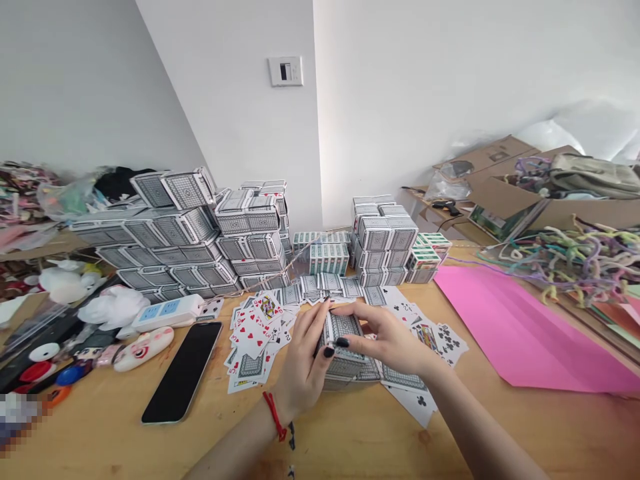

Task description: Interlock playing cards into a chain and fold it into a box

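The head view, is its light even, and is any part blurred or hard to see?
In the head view, the wall looks brighter just right of its vertical edge than at far left; in the same head view, the left hand, right hand and phone look fairly sharp; near the head view's bottom-left corner, blocky pixels hide detail.

- Two hands, one left hand (303, 358) and one right hand (393, 339), around one card block (343, 369), the dial's centre
- Two loose card spreads (254, 331), at nine and three o'clock
- One phone (183, 373), nine
- One power strip (167, 311), nine-to-ten
- One pink sheet (520, 330), three
- One wall plate (295, 71), near twelve
- Stacked decks (187, 230), ten to one: too overlapped to count
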